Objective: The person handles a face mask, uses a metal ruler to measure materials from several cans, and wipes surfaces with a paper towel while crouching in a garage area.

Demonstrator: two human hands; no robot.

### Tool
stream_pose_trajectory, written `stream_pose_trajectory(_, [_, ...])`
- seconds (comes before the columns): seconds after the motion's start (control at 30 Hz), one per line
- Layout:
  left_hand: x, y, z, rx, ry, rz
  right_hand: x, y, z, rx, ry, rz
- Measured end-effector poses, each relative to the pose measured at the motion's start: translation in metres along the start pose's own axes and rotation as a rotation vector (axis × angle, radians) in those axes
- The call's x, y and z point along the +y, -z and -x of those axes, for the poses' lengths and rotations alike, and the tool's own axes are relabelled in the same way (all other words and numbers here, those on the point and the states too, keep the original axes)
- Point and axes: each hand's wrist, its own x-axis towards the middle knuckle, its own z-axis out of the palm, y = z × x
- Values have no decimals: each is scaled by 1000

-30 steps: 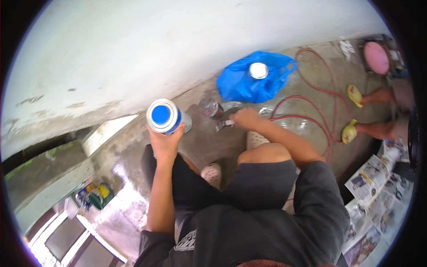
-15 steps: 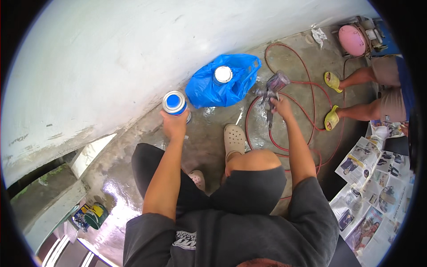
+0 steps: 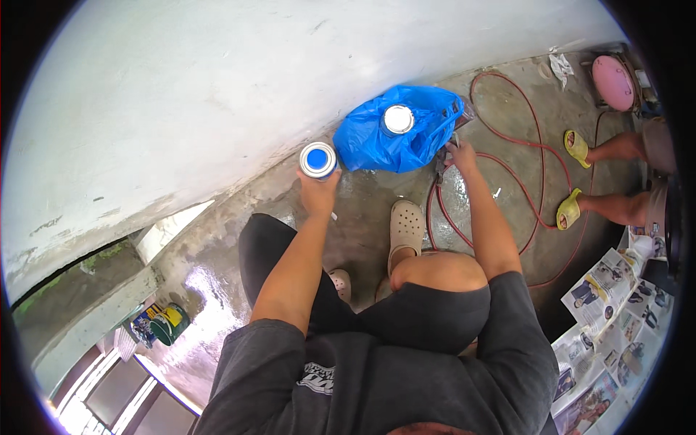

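My left hand point(image 3: 317, 196) is closed around a round metal can point(image 3: 317, 160) with a blue cap, upright just left of a blue plastic bag point(image 3: 366, 146). A can with a white lid point(image 3: 399, 119) stands in the bag's open top. At the bag's right edge, my right hand point(image 3: 461, 156) grips a spray gun by its handle. The gun's dark cup point(image 3: 466, 113) shows only in part, behind the bag's handle. A red hose point(image 3: 451, 222) runs from below the gun.
More loops of the hose lie on the wet concrete floor point(image 3: 370, 239). A white wall point(image 3: 217, 94) rises beyond the bag. To the right, another person stands in yellow slippers point(image 3: 569, 210), near newspaper sheets point(image 3: 591, 297). A green can point(image 3: 170, 325) stands at the lower left.
My right hand has brought the spray gun left, against the bag's right edge, which now partly hides it. The whole view has shifted; the blue-capped can stays in my left hand.
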Motion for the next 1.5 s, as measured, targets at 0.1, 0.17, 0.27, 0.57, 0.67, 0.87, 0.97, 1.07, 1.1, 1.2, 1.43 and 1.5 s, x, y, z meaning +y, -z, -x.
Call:
stream_pose_trajectory(0.1, [-17,-5,0,18,-80,42,-11,25,35,188,15,153])
stream_pose_trajectory(0.17, [-32,-4,-2,9,-57,46,-41,30,75,286,127,265])
stream_pose_trajectory(0.27, [-41,-14,0,-110,17,139,-111,28,123,-43,394,134])
stream_pose_trajectory(0.57, [-6,-31,61,-34,260,51,-267,-130,180,-643,797,1024])
stream_pose_trajectory(0.67, [-13,-7,47,172,140,205,-262,-198,190,-608,803,1074])
stream_pose_trajectory(0.87, [-40,11,45,199,41,414,-240,-227,197,-602,802,1032])
stream_pose_trajectory(0.97, [-27,6,38,-80,293,415,-242,-215,187,-580,866,1065])
stream_pose_trajectory(1.07, [-33,2,37,-53,258,405,-245,-205,189,-621,1031,1223])
stream_pose_trajectory(1.1, [-34,1,40,-61,279,417,-249,-203,191,-679,1124,1286])
stream_pose_trajectory(1.2, [-33,5,39,-2,259,424,-267,-198,194,-761,1310,1321])
stream_pose_trajectory(1.43, [-17,24,44,-58,258,448,-252,-213,184,-501,855,1265])
stream_pose_trajectory(1.5, [-19,26,43,-90,278,433,-248,-213,189,-542,871,1285])
